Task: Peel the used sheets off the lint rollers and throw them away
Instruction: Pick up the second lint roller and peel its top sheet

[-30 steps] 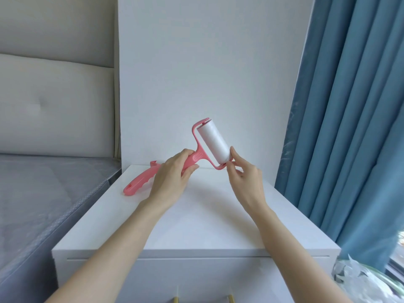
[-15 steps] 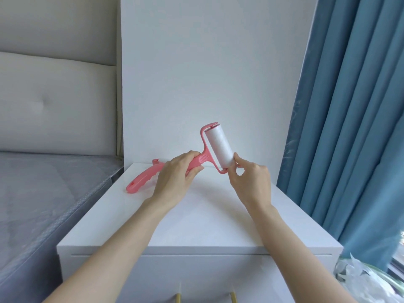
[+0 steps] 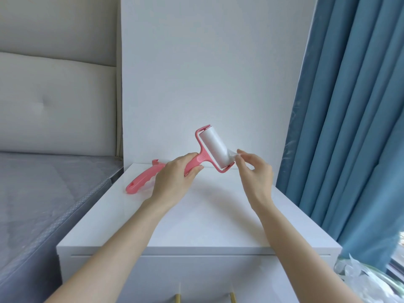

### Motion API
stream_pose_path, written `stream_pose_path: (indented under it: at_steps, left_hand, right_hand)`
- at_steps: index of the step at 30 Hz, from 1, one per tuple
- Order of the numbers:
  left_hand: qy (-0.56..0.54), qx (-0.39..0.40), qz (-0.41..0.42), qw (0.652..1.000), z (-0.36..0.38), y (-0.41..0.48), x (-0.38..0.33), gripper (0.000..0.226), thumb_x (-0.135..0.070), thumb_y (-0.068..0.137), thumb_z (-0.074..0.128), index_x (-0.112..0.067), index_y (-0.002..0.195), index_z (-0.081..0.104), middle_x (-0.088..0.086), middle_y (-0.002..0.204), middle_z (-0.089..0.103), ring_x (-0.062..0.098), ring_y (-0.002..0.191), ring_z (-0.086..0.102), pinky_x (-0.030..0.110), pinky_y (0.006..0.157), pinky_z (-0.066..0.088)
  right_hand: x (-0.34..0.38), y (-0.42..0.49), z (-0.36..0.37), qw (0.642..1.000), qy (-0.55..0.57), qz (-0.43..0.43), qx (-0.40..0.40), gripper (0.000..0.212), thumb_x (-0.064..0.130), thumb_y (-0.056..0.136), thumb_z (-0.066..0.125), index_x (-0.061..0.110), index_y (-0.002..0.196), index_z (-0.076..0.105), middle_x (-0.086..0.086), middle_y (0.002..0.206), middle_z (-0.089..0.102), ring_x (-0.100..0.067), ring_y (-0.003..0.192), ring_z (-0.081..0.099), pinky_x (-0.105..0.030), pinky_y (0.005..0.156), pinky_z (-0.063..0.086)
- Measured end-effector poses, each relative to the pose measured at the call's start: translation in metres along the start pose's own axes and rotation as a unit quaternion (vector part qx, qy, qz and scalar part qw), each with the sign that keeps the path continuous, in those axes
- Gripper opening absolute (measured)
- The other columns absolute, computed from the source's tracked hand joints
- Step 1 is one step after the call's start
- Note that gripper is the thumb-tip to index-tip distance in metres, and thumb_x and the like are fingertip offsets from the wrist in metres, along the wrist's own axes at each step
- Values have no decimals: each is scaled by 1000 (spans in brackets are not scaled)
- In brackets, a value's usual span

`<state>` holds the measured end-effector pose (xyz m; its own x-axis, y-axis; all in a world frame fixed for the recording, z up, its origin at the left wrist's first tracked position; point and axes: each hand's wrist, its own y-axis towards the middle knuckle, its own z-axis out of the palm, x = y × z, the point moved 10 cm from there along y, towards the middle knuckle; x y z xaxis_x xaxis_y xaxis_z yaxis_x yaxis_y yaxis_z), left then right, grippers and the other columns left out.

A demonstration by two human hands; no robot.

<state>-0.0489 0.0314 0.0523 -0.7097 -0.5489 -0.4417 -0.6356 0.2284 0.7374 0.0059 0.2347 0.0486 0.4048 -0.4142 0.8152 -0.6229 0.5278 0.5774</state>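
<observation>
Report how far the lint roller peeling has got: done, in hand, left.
Done: crumpled white sheets already lie in the container at lower right. In hand: the left hand grips the pink roller by its handle while the right hand pinches a lifted sheet corner. Left: pulling that sheet off, binning it, then the second pink roller lying on the white cabinet.

— That second pink roller handle point(image 3: 144, 179) on the tabletop point(image 3: 196, 219), where's its head?

— Hidden behind the left hand point(image 3: 175, 180).

— And lower right of the frame?

— Crumpled sheets point(image 3: 358, 278), blurred, cut by the edge.
</observation>
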Motion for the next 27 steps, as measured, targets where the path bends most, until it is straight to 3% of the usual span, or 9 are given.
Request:
stream_pose_path:
  at_steps: [3, 7, 10, 13, 15, 17, 20, 24, 27]
  left_hand:
    - [13, 8, 4, 1000, 2, -2, -2, 21, -38, 94, 53, -28, 111, 62, -9, 69, 53, 18, 68, 50, 31, 58, 35]
    - [33, 27, 8, 999, 6, -4, -3, 19, -38, 94, 53, -27, 106, 61, -7, 72, 54, 20, 69, 51, 31, 59, 37]
    - [69, 37, 8, 997, 9, -5, 0, 20, -38, 94, 52, -25, 106, 61, -3, 82, 63, 24, 78, 60, 34, 65, 46]
    - [93, 28, 19, 995, 7, -5, -3, 22, -38, 94, 52, -27, 110, 61, -2, 84, 63, 25, 81, 61, 34, 66, 46]
    - [97, 17, 43, 994, 6, -5, -10, 23, -38, 93, 53, -29, 114, 61, -3, 83, 62, 24, 79, 61, 35, 65, 47]
    - [100, 10, 63, 993, 5, -6, -15, 24, -37, 93, 55, -30, 115, 62, -4, 82, 62, 23, 77, 61, 34, 64, 46]
    - [103, 6, 71, 992, 4, -6, -17, 24, -38, 93, 56, -31, 115, 62, -5, 80, 60, 22, 75, 60, 33, 62, 44]
    - [91, 22, 66, 993, 7, -7, -17, 27, -37, 93, 55, -30, 118, 61, -3, 84, 62, 23, 77, 61, 33, 64, 45]
    - [86, 31, 39, 995, 8, -6, -10, 25, -38, 94, 53, -30, 116, 61, -3, 83, 61, 24, 78, 61, 33, 66, 46]
  right_hand:
    - [-12, 1, 9, 990, 124, 65, 32, 10, 17, 89, 59, 14, 81, 55, -7, 113, 72, -10, 111, 64, -33, 104, 45]
    - [-19, 2, 9, 953, 276, 121, 23, 19, 7, 93, 50, 16, 83, 37, -11, 97, 71, -24, 101, 67, -37, 101, 49]
    - [-24, 1, -9, 971, 195, 123, -57, 13, 8, 95, 40, 20, 93, 35, -1, 83, 57, -17, 80, 56, -39, 91, 50]
    - [-8, -1, -19, 993, 64, 56, -85, 28, 1, 93, 26, 25, 105, 37, 0, 79, 48, -15, 73, 45, -30, 69, 38]
    - [-2, -1, -8, 999, 11, 31, -36, 38, 1, 92, 24, 25, 110, 47, -4, 98, 45, -16, 82, 45, -29, 78, 36]
    - [-8, -1, 7, 998, -23, 49, 22, 38, 10, 95, 30, 22, 123, 52, -4, 120, 35, -18, 104, 45, -29, 93, 34]
    - [-14, -3, 17, 993, -85, 48, 67, 41, 29, 95, 48, 19, 134, 50, 3, 122, 26, -19, 130, 30, -35, 111, 28]
    - [-5, 1, -2, 993, -113, 1, -22, 25, 26, 91, 57, 11, 107, 68, 1, 115, 35, -20, 122, 34, -33, 106, 31]
    - [4, -2, -11, 993, -92, -14, -72, 18, 25, 89, 59, 8, 88, 64, -3, 117, 39, -13, 109, 27, -27, 95, 30]
